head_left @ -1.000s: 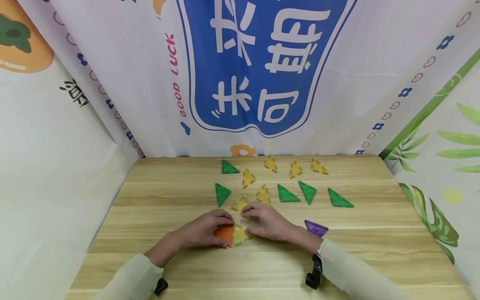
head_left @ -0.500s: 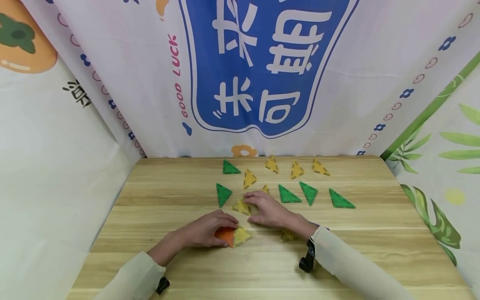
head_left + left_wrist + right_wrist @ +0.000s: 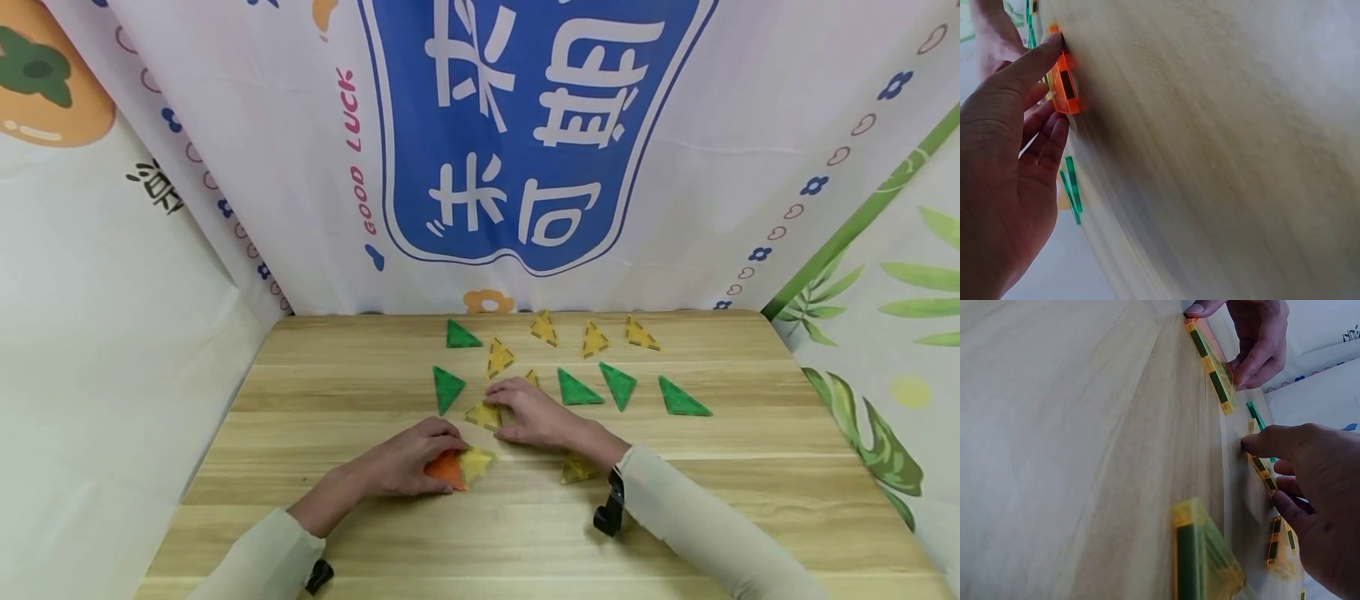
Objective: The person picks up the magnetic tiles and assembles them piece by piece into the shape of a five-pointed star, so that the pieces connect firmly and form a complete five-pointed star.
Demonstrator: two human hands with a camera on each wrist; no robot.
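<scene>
In the head view my left hand (image 3: 408, 461) holds an orange see-through magnetic tile (image 3: 446, 471) by its edges, low over the wooden table. Joined to its right side is a yellow triangle tile (image 3: 476, 464), slightly blurred. My right hand (image 3: 536, 417) pinches another yellow triangle tile (image 3: 482, 415) just behind that pair. The right wrist view shows thumb and fingers at the two ends of this pinched tile (image 3: 1260, 464). A further yellow tile (image 3: 576, 469) lies by the right forearm, partly covered by it. The left wrist view shows the orange tile (image 3: 1065, 84) edge-on between fingertips.
Behind the hands lie several green triangle tiles (image 3: 618, 387) and several yellow triangle tiles (image 3: 595, 340). One yellow tile (image 3: 532, 378) is mostly hidden by the right hand. A printed cloth (image 3: 315, 250) hangs at the table's (image 3: 315, 400) back edge.
My right hand has left the joined yellow tile and moved back to the tile behind it, now pinched. My left hand and the orange-yellow pair have shifted slightly left. The forearm now hides the purple tile.
</scene>
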